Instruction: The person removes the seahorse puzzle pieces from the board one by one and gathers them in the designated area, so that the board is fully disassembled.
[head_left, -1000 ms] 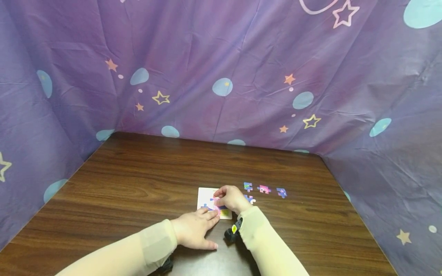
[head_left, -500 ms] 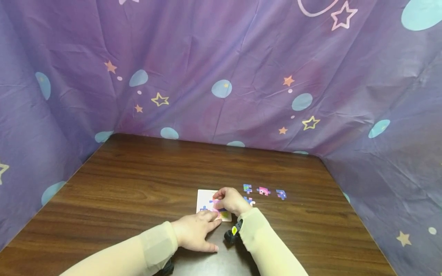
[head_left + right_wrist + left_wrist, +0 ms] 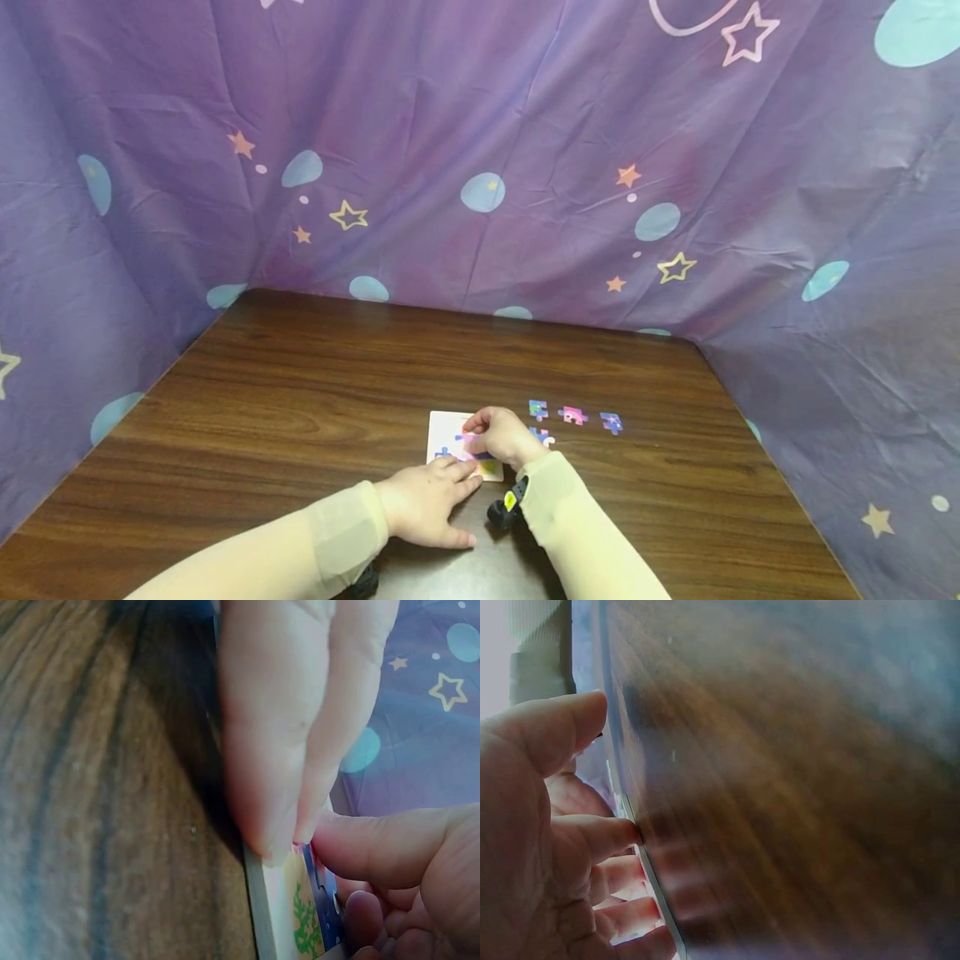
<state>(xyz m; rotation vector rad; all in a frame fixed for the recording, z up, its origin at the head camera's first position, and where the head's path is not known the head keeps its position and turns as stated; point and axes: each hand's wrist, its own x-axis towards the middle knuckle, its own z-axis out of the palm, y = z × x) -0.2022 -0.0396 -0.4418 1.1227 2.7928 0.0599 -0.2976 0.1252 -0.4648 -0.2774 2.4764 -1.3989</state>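
Observation:
A small white puzzle board (image 3: 441, 425) lies on the table, partly covered with blue, pink and green pieces. My left hand (image 3: 426, 502) rests on its near edge with the fingers stretched out and the thumb apart on the table side. In the left wrist view those fingers (image 3: 619, 874) lie along the board's rim. Over the board's right half, my right hand (image 3: 506, 435) pinches a pink puzzle piece (image 3: 471, 446) between thumb and fingertips, mostly hidden by them. The right wrist view has the fingertips right at the board's edge (image 3: 262, 907), beside a printed green plant (image 3: 306, 919).
Right of the board lie loose puzzle pieces: a blue-green one (image 3: 537, 408), a pink one (image 3: 573, 415) and a blue one (image 3: 611, 422). Another blue piece (image 3: 540, 434) is partly behind the right hand. A purple patterned cloth (image 3: 405, 167) surrounds the wooden table (image 3: 315, 375).
Both hands stay almost in place on the board. The left fingers shift very slightly; the loose pieces have not moved.

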